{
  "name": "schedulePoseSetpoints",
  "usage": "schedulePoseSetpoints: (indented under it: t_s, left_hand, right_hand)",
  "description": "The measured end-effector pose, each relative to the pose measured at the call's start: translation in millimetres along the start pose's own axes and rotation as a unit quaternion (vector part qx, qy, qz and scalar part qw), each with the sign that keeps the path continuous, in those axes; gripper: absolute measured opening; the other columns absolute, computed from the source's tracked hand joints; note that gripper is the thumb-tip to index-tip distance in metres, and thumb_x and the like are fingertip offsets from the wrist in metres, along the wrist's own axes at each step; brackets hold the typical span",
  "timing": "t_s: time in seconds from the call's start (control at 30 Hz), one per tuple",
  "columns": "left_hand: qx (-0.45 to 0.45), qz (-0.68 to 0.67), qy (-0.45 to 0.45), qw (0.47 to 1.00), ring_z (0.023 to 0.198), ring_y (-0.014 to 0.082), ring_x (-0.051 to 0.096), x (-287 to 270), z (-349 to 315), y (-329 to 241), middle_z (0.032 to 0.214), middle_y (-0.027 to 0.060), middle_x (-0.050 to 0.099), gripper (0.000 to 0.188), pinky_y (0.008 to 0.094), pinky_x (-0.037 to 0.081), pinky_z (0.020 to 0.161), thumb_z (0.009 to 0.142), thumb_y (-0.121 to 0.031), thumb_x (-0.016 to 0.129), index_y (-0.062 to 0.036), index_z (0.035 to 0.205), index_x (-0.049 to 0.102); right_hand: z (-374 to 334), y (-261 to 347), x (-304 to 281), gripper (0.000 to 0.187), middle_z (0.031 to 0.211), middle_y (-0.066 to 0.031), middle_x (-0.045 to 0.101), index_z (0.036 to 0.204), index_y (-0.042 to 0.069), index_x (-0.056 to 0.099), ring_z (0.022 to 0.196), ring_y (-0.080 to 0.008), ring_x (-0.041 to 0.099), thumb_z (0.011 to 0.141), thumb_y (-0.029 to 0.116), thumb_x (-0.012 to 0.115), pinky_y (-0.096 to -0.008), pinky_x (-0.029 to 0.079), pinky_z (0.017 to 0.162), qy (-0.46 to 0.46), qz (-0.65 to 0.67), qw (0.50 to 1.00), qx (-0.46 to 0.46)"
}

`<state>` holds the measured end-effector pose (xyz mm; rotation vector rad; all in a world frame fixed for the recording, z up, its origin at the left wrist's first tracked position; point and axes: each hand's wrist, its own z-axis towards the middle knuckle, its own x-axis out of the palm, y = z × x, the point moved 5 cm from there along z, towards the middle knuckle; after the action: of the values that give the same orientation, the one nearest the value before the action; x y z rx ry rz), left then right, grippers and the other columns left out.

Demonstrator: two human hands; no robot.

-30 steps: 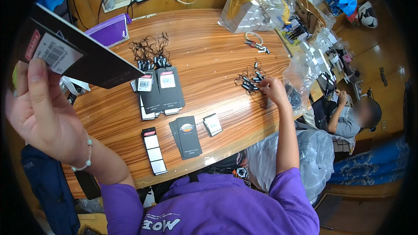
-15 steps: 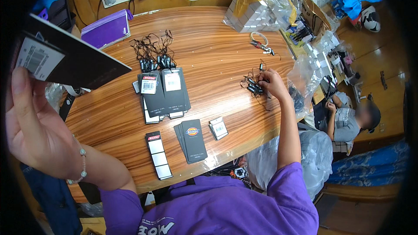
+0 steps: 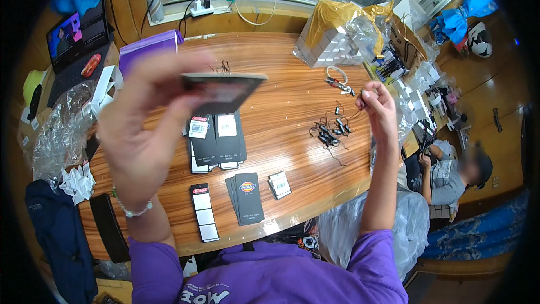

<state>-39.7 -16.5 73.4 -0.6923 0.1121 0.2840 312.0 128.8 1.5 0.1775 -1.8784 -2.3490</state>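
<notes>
My left hand (image 3: 140, 118), blurred by motion, grips a dark hang tag (image 3: 225, 94) held close to my view and tilted nearly edge-on. To the right, my right hand (image 3: 378, 107) is raised with thumb and fingers pinched on a thin black tag string (image 3: 356, 114), most of which the fingers hide. Below and left of it lies a tangled pile of black tag strings (image 3: 332, 132) with small plastic ends. Beneath the held tag, a spread of dark hang tags (image 3: 225, 149) with white barcode stickers rests on the wooden table (image 3: 292, 93).
Nearer me are a long tag with white panels (image 3: 205, 214), a small stack of dark tags (image 3: 247, 198) and small white tags (image 3: 279, 184). Pliers (image 3: 339, 83) lie farther back, near a bag of white boxes (image 3: 332, 36). A laptop (image 3: 79, 45) stands left; a person (image 3: 447, 163) sits right.
My left hand has swung right with the tag, which is now tilted nearly flat. My right hand has left the string pile, moving up and right with a string.
</notes>
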Motion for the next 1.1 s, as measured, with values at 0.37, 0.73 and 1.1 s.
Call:
schedulePoseSetpoints:
  t_s: [0.37,0.73,1.1]
  left_hand:
    - [-0.123,0.099,0.161,0.974,0.074,0.0197,0.065,38,5,30,0.082,0.0108,0.066,0.011,0.0264,0.048,0.064,0.078,0.001,0.058,-0.0001,0.088,0.064]
    - [-0.208,0.076,0.178,0.959,0.077,0.0148,0.061,45,5,78,0.093,0.0090,0.065,0.013,0.0251,0.048,0.068,0.078,-0.003,0.059,-0.0012,0.090,0.064]
    - [-0.325,-0.096,0.088,0.937,0.085,0.0103,0.060,56,-5,111,0.093,0.0051,0.064,0.017,0.0234,0.048,0.077,0.081,-0.002,0.061,0.0019,0.097,0.062]
  right_hand:
    - [35,17,149,0.005,0.065,-0.0007,0.056,0.076,-0.001,0.053,0.058,-0.0060,0.048,0.077,0.002,0.058,-0.0210,0.039,0.052,0.056,-0.219,0.967,-0.118]
    - [59,-33,202,0.013,0.074,-0.0088,0.064,0.091,0.005,0.053,0.068,-0.0110,0.058,0.082,0.006,0.061,-0.0236,0.044,0.067,0.152,0.249,0.956,0.014]
    - [58,-30,205,0.013,0.089,-0.0153,0.066,0.092,0.001,0.058,0.079,-0.0156,0.063,0.080,0.003,0.061,-0.0255,0.049,0.072,0.172,0.324,0.930,0.029]
